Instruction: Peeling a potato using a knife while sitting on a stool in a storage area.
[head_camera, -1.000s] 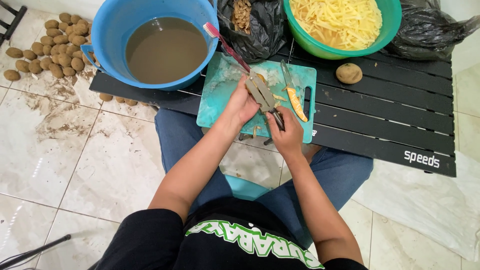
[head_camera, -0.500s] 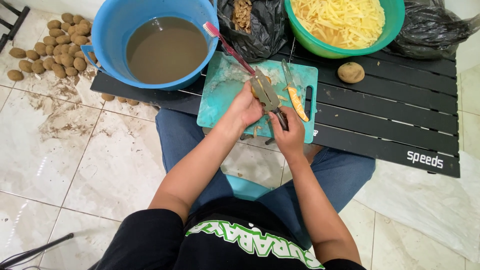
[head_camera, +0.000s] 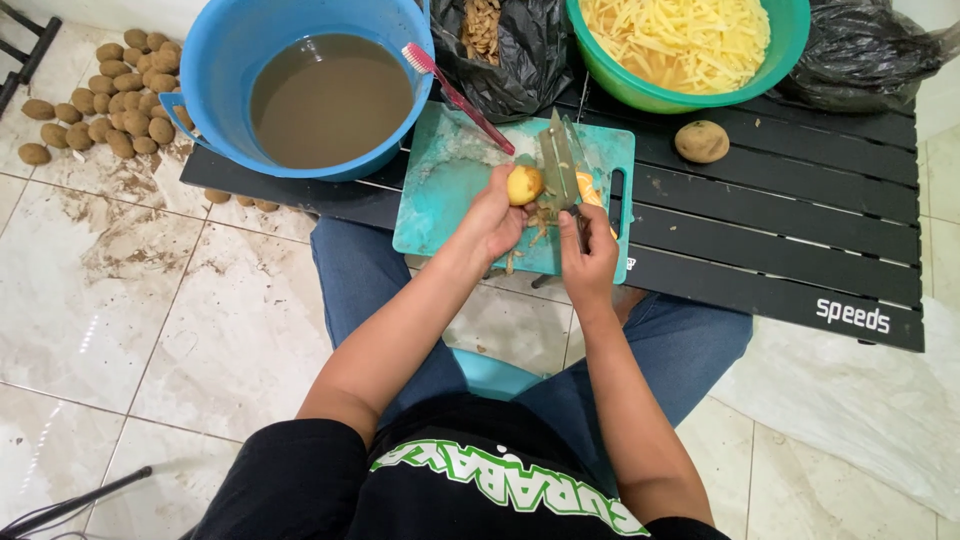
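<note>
My left hand holds a small, partly peeled yellow potato over the teal cutting board. My right hand grips the handle of a knife, whose blade points away from me next to the potato. Peel scraps hang and lie between the two hands. An orange peeler lies on the board, partly hidden behind the knife.
A blue tub of muddy water stands at the left of the black slatted table, with a toothbrush leaning on its rim. A green bowl of potato strips, black bags, one unpeeled potato. Several potatoes on the floor.
The left hand has turned the potato so its peeled yellow side shows. The knife has swung from lying across the potato to pointing away beside it. Peel scraps have dropped below.
</note>
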